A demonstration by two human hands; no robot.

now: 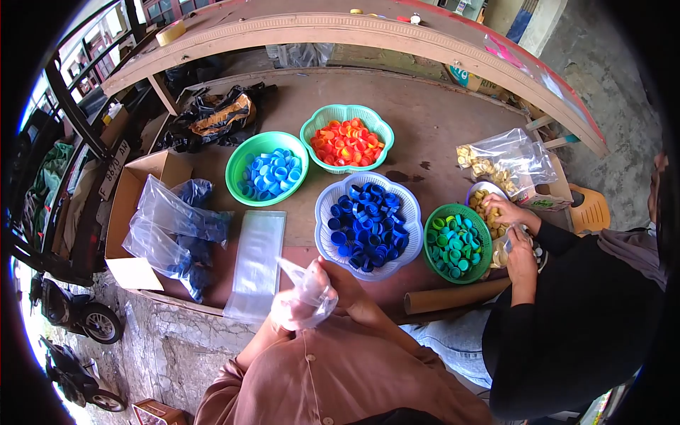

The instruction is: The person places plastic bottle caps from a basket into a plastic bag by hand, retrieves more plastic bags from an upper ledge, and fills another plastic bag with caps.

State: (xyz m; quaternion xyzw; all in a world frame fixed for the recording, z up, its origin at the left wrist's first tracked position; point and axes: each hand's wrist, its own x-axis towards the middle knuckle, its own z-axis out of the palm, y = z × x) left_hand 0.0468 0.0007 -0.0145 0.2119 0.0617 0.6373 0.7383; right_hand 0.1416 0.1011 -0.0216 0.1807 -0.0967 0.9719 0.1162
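Close to my chest, my left hand [292, 309] is closed on a clear plastic bag [320, 306], which bunches over its fingers. My right hand [343, 285] presses against the bag from the other side with fingers curled; its fingertips are partly hidden. Just ahead is a lavender basket [326, 191] full of dark blue bottle caps [368, 223]. A stack of flat clear plastic bags [256, 258] lies left of my hands. Beyond stand a green basin [232, 180] of light blue caps [270, 173] and a mint basket [386, 131] of orange-red caps [347, 142].
A cardboard box [117, 219] at left holds bags of blue caps [191, 248]. At right, a green basket [435, 265] holds green caps; a co-worker's hands [520, 258] handle yellowish caps beside it. A cardboard tube [457, 296] lies on the front edge. A raised shelf [283, 35] spans the back.
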